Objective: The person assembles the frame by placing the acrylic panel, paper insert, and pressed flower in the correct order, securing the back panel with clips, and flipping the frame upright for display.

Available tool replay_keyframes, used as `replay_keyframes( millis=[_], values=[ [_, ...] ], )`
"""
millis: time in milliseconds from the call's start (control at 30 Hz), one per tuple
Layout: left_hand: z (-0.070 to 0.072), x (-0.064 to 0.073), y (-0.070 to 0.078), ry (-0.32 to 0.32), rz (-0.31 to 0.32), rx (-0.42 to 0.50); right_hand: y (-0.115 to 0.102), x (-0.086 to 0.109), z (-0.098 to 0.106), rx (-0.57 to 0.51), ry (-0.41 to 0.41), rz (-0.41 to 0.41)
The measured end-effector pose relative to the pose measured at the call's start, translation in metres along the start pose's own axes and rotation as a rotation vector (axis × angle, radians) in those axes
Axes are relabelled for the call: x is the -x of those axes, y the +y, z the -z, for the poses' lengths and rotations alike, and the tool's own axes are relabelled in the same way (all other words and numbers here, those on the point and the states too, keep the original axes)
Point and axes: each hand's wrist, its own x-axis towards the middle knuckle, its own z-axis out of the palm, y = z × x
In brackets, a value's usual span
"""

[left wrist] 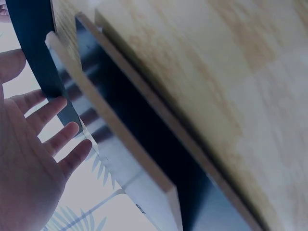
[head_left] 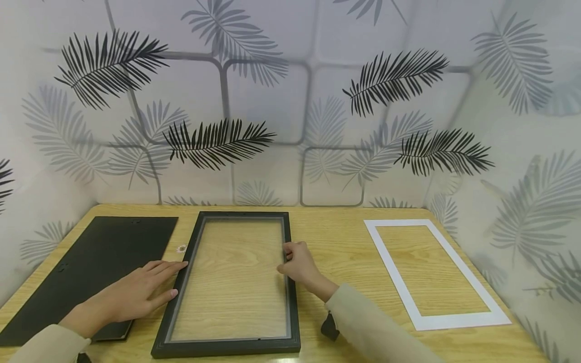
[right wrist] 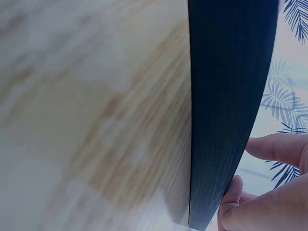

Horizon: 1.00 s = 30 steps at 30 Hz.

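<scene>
A black picture frame (head_left: 227, 347) lies on the table with a clear pane (head_left: 236, 277) inside its rim. My left hand (head_left: 131, 295) rests its extended fingertips on the frame's left rail, and in the left wrist view its fingers (left wrist: 48, 115) are spread beside that dark rail (left wrist: 33, 53). At the right rail, my right hand (head_left: 299, 264) touches the inner edge with bent fingers; thumb and forefinger stand apart. In the right wrist view the right hand's fingertips (right wrist: 262, 147) meet the top of the rail (right wrist: 226, 96). I see nothing pinched between them.
A black backing board (head_left: 104, 262) lies left of the frame, under my left forearm; two brown-edged layers (left wrist: 125, 139) show in the left wrist view. A white mat border (head_left: 399, 282) lies at the right. Patterned curtain (head_left: 272, 166) hangs behind the wooden table (head_left: 336, 232).
</scene>
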Motion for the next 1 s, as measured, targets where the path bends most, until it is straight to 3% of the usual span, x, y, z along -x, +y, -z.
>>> replay_keyframes(
  millis=[267,567,767,1000],
  values=[
    [0.000,0.000,0.001,0.001,0.003,-0.008,0.002,0.001,0.006,-0.100,-0.013,0.013],
    [0.001,0.000,0.001,-0.006,0.008,-0.011,0.014,0.002,0.019,-0.150,-0.035,0.120],
    [0.002,0.001,0.003,-0.003,0.000,-0.011,0.025,0.005,0.039,-0.124,-0.045,0.165],
    [0.001,0.001,0.004,-0.008,0.002,-0.009,0.039,0.010,0.073,-0.087,-0.049,0.151]
  ],
)
